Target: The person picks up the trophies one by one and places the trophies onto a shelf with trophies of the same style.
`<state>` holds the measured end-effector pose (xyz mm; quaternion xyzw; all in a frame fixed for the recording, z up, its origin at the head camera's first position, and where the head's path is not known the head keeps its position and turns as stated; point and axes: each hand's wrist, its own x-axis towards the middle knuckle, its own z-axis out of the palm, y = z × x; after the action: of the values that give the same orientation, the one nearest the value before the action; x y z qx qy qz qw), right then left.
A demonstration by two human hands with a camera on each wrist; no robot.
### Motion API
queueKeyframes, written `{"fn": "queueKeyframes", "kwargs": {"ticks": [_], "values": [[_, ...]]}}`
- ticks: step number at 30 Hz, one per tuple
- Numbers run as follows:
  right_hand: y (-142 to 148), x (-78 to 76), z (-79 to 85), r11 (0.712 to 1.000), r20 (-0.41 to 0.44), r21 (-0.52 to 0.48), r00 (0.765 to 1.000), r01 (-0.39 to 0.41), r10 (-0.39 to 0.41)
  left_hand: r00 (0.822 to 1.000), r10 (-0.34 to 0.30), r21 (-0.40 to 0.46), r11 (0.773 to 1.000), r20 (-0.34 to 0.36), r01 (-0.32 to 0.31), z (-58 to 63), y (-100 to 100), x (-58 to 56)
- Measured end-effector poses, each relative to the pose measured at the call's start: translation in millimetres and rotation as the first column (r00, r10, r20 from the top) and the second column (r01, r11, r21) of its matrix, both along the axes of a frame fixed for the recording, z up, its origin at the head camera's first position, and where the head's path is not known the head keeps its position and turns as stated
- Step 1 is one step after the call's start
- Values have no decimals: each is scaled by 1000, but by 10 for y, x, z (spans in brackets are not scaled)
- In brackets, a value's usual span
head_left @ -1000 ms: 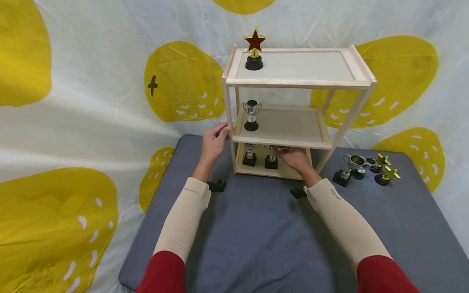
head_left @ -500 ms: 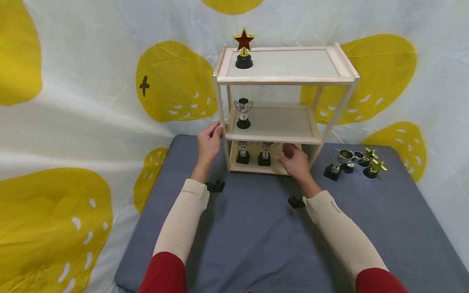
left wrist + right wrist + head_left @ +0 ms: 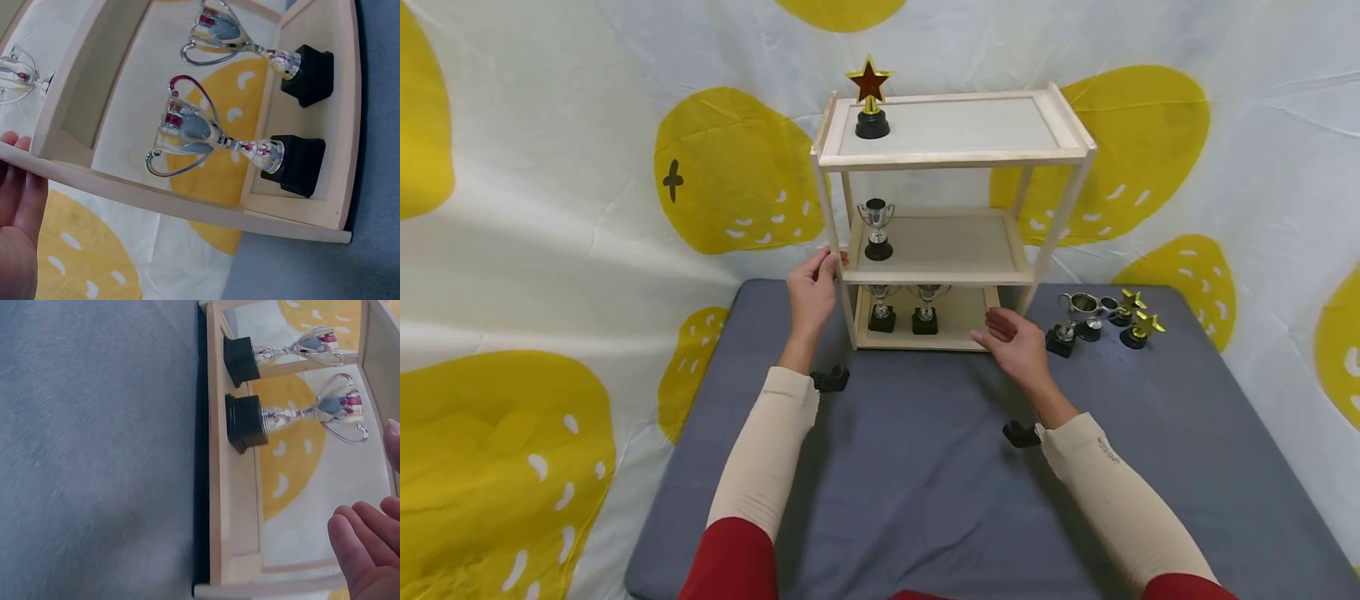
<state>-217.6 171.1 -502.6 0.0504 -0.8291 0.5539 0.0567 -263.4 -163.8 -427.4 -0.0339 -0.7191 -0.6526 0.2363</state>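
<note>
"Okay, quick pass: what's the left hand (image 3: 812,285) on?"

"Fingers curled round the left front post of the rack (image 3: 955,158). Pale squared wood, three tiers, smooth flat panels."

"And the right hand (image 3: 1019,348)?"

"Just in front of the rack's bottom tier, right end. Fingers and thumb wide apart, holding nothing."

"Bottom tier of the rack?"

"Toward its left: left cup (image 3: 882,312) and right cup (image 3: 926,314), upright, just beside each other, bases apart. Shiny silver bowls, looped handles, narrow stems, blocky black bases."

"Higher up?"

"Rack's middle tier, left: a round-based cup (image 3: 877,227), silver over black. Rack's top tier, left: a star trophy (image 3: 872,98), gold-rimmed, dark red face, round black base."

"Outside it?"

"Right of the rack, silver cups (image 3: 1081,306) and gold stars (image 3: 1142,323) bunched on the worktop (image 3: 917,500), overlapping. Matte grey cloth, lightly wrinkled. Behind the rack, a creased white wall hanging (image 3: 587,142), rounded yellow shapes."
</note>
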Motion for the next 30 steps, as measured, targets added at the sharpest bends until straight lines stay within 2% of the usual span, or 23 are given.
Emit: {"fn": "queueKeyframes", "kwargs": {"ticks": [5, 11, 19, 22, 25, 30], "values": [[110, 95, 0, 999, -62, -14, 997, 37, -38, 999, 35, -45, 998, -6, -35, 1, 15, 12], [236, 147, -5, 997, -90, -6, 993, 75, -76, 998, 61, -90, 994, -20, -63, 4, 8, 18], [476, 173, 32, 989, -130, 17, 981, 149, -146, 999, 46, -60, 997, -17, -47, -20, -32, 36], [548, 201, 95, 984, -143, 10, 974, 179, -175, 999, 34, -58, 998, -14, -34, -5, -23, 37], [603, 239, 158, 976, -160, 17, 965, 215, -210, 1000, 22, -47, 999, -5, -23, 90, 24, 104], [797, 203, 74, 955, -201, 24, 937, 296, -286, 1000, 7, -43, 999, 18, -7, 254, 103, 236]]}}
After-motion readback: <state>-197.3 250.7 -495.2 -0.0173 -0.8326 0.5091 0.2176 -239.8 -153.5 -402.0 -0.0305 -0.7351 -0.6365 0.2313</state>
